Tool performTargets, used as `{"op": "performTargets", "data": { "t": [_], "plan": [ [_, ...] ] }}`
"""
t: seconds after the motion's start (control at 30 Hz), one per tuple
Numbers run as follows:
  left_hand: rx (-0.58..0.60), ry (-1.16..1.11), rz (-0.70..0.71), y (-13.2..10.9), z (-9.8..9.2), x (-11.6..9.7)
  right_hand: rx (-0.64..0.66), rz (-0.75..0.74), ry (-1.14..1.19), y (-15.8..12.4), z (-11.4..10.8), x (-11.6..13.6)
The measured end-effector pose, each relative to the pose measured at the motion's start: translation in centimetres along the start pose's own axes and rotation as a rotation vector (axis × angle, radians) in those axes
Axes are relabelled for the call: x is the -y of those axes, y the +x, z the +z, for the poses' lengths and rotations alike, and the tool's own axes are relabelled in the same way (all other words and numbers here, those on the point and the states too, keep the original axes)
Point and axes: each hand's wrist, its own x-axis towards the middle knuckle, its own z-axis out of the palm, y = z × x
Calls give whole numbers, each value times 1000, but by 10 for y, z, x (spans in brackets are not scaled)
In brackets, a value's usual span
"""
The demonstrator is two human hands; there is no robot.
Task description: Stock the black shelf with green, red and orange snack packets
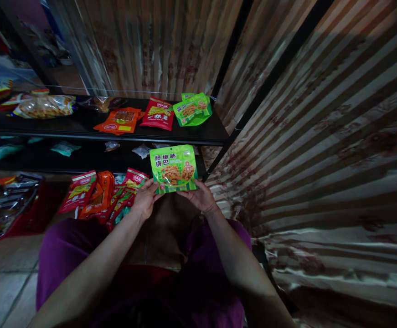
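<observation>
Squarely facing the camera so its label reads, a green snack pouch (174, 168) is pinched at both bottom corners by left hand (146, 199) and right hand (200, 197).

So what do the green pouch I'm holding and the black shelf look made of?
Green pouch: likely printed plastic film, glossy; light glints off it. Black shelf: smooth dark board with a faint sheen, maybe painted metal or laminate; cannot tell which.
</observation>
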Motion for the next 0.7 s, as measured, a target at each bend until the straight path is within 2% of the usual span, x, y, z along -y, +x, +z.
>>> {"op": "performTargets", "data": {
  "t": [0.23,0.43,0.57,0.7],
  "plan": [
    [-26,51,35,-9,-7,8,8,-30,-102,-4,-8,-12],
    [-96,150,54,-6,-14,15,-58,-129,-225,-5,-18,-21],
    [-97,183,60,0,-10,13,-89,-163,-345,-13,-18,-16],
    [-18,249,109,1,3,4,-119,-203,-412,-26,-7,0]
  ]
}}
